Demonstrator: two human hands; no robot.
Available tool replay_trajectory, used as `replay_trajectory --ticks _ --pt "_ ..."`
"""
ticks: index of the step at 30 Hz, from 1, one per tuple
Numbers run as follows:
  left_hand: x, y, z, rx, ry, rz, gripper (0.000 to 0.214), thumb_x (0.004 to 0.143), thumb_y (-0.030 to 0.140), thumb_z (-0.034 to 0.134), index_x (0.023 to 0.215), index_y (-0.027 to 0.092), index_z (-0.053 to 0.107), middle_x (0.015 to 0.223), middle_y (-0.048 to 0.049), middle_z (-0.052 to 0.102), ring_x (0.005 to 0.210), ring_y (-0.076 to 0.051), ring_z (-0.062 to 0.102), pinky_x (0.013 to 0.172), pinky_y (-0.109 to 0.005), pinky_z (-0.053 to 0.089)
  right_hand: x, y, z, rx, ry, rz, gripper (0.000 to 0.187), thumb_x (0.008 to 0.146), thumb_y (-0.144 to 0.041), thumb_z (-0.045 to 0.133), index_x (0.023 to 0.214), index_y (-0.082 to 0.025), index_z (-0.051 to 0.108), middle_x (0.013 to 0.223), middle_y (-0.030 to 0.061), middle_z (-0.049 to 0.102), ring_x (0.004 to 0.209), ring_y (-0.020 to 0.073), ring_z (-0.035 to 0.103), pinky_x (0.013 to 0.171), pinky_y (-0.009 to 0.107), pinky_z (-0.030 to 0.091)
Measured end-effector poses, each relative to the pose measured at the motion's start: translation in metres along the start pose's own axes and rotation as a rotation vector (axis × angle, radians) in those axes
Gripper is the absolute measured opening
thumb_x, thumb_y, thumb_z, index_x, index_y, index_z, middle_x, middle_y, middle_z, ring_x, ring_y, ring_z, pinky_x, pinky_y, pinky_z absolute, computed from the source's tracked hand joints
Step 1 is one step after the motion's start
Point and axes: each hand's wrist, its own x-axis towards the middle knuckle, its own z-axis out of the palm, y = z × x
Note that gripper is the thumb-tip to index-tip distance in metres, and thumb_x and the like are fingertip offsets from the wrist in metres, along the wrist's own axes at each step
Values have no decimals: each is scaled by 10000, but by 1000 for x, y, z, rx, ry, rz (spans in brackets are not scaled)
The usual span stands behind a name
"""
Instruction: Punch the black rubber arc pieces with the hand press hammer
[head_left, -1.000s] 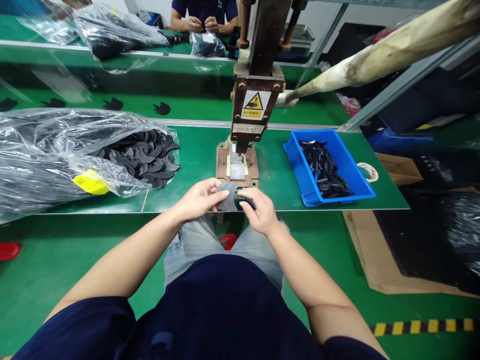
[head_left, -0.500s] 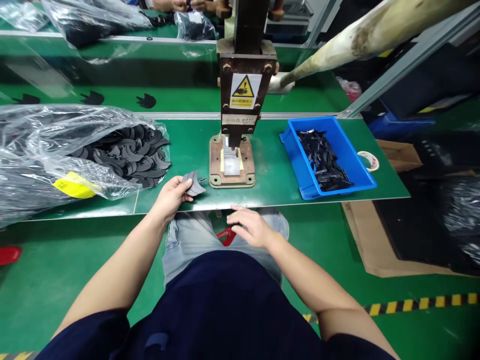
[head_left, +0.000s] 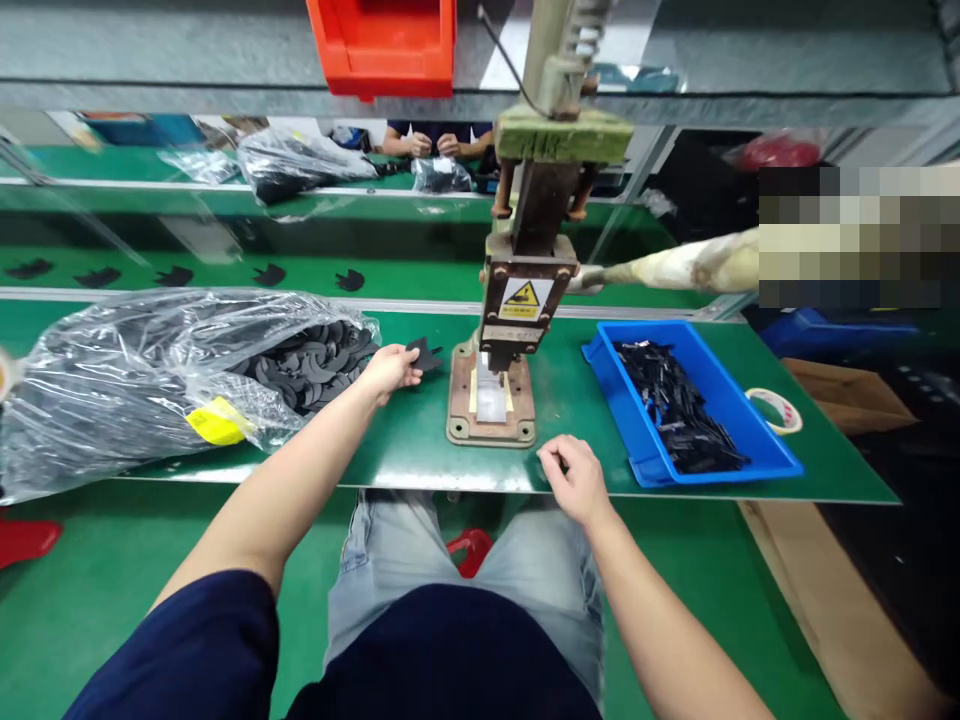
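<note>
My left hand (head_left: pixel 396 372) grips a dark curved plastic piece (head_left: pixel 425 355) by its edge, with small prongs pointing right. It is held over the bench between the clear plastic bag (head_left: pixel 135 370) and the hand press (head_left: pixel 517 300). Many similar curved pieces (head_left: pixel 311 365) spill from the bag's mouth. My right hand (head_left: pixel 576 475) is at the bench's front edge, right of the press base (head_left: pixel 491 430), with fingers curled; whether anything is in them is hidden. To its right stands a blue bin (head_left: pixel 720 475) of small black parts (head_left: pixel 675 410).
Several pronged pieces (head_left: pixel 268 275) lie in a row on the green strip behind the bench. A tape roll (head_left: pixel 776 410) sits beside the blue bin. An orange bin (head_left: pixel 382 50) is on the shelf above. Across the bench, another person's hands (head_left: pixel 431 145) are visible.
My view has tilted up. My left hand has carried the curved piece forward, away from the bench's front edge. My right hand has come up onto the edge and its fingers have curled.
</note>
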Motion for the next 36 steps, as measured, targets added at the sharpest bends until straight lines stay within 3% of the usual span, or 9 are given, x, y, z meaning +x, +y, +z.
replay_trajectory --ticks 4,8,11,14,18,22,27,30,36 --pt "68 53 45 -76 11 79 252 962 319 781 1030 160 597 858 -63 719 707 -128 728 696 -248 631 0 0 1 -58 -3 13 273 1005 -366 604 773 -224 616 680 -12 594 692 147 550 739 337 410" --pt "85 47 73 -72 3 68 238 982 324 744 1036 147 594 891 -97 716 737 -158 731 712 -284 635 -5 1 -2 -71 19 44 324 1026 -417 560 764 -230 597 675 -6 576 672 150 554 686 325 427" --pt "66 12 70 -51 -20 95 239 952 281 787 954 159 581 854 -76 700 703 -129 705 700 -261 618 -7 3 -1 -65 21 72 359 1037 -454 530 756 -236 579 658 -9 557 636 146 535 642 318 420" --pt "29 -21 48 -47 -56 184 248 961 287 788 970 173 568 923 -58 722 763 -96 712 790 -258 627 -8 5 2 -56 16 90 384 1039 -472 527 737 -236 556 636 -19 528 611 135 505 632 311 402" --pt "-34 -51 15 4 -136 286 255 959 348 786 1026 208 584 990 -31 744 869 -113 735 890 -311 634 -8 5 5 -46 30 81 390 1035 -466 538 727 -228 561 638 -22 523 622 126 496 635 302 379" --pt "-77 -75 -2 91 -168 340 325 901 455 819 1019 234 612 970 -31 740 869 -158 739 867 -352 634 -8 4 5 -41 70 56 401 1038 -455 545 725 -209 597 660 -6 567 682 128 517 728 302 448" --pt "-86 -93 -3 186 -190 422 366 882 530 804 1030 242 634 944 -32 721 851 -183 714 803 -351 602 -11 3 7 -30 85 42 367 1017 -512 626 1085 -158 696 1041 40 723 975 145 684 949 381 610" --pt "-82 -97 -1 267 -176 474 368 887 558 780 1008 234 653 913 -38 740 810 -193 711 741 -330 574 -11 -1 6 -30 101 48 434 1002 -506 659 1274 -167 662 1245 79 712 1098 174 704 978 408 641" --pt "-83 -97 -4 275 -173 482 290 952 510 719 978 227 665 904 -37 754 768 -169 698 727 -277 540 2 -20 -14 -38 147 98 396 1040 -527 577 1116 -156 693 1045 44 730 951 136 700 908 356 627"
